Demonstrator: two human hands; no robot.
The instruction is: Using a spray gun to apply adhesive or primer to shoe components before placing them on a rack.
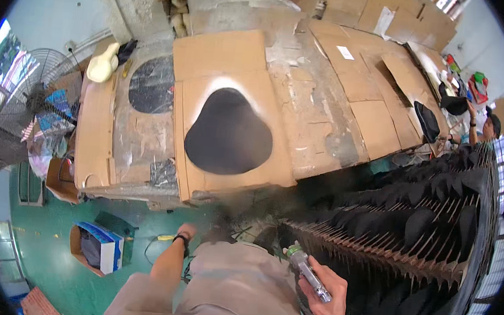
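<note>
Your right hand (324, 300), low and right of centre in the frame, is wrapped around a spray can (309, 273), fingers curled about its body with the nozzle end pointing up and away from you. Just beside it, filling the right side of the frame, stands a dark rack (437, 234) bristling with rows of thin spikes, several carrying black pieces. Your left hand (186, 231) hangs low at centre-left, reaching down toward the green floor (52, 254); you cannot tell whether its fingers are spread or closed, as it is seen end-on past a dark wristband.

Beyond both hands, at the centre of the frame, a black rounded piece (229, 133) lies flat on a cardboard sheet (237, 54) ringed by pale overspray, on the cardboard-covered counter (327, 122). A dark oval patch (152, 84) marks the surface to its left. A standing fan (36, 87) is at the far left, an open box (99, 247) sits on the floor at lower left, and another person (487, 125) works at the upper right.
</note>
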